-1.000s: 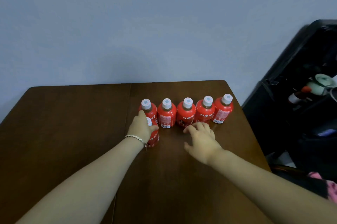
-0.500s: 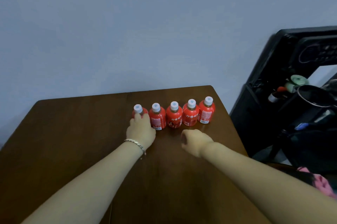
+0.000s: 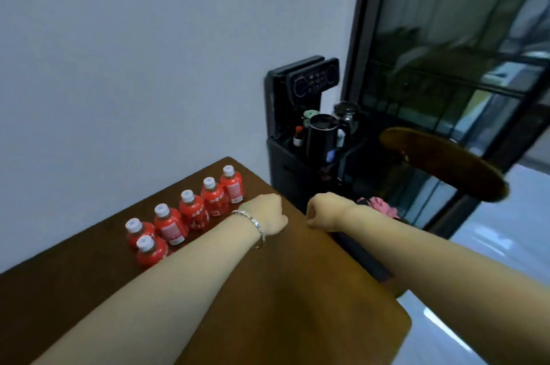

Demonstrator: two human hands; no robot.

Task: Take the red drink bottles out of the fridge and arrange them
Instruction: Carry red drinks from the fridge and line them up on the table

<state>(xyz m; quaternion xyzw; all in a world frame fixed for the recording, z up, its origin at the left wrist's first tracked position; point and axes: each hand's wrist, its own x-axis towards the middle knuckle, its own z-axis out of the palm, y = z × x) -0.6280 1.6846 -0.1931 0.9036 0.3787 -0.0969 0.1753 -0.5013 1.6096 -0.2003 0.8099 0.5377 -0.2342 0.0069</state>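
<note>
Six red drink bottles (image 3: 192,211) stand upright on the brown wooden surface (image 3: 268,305), in its far left part, close to the pale wall (image 3: 148,52). Each has a squat red body, a white screw cap and a red-and-white label; some labels show a white barcode panel. Five form a tight row running from near left to far right. The sixth bottle (image 3: 148,252) stands just on the near side of the leftmost one; I cannot tell whether they touch.

Left hand (image 3: 268,214): the arm stretches across the surface, and the hand is on the near side of the row's right end. Its back is up and its fingers are curled under into a fist, with nothing held. A thin metal bracelet (image 3: 253,226) is on the wrist.

Right hand (image 3: 323,211): beside the left with a small gap between them, at the surface's right edge. It is closed in a fist, thumb side toward the left hand, and holds nothing.

Right of the surface stands a black dispenser (image 3: 293,103) with a black kettle (image 3: 323,135) on its shelf. There is pink cloth (image 3: 378,205) lower down and a dark-framed glass door (image 3: 446,37) at far right.
</note>
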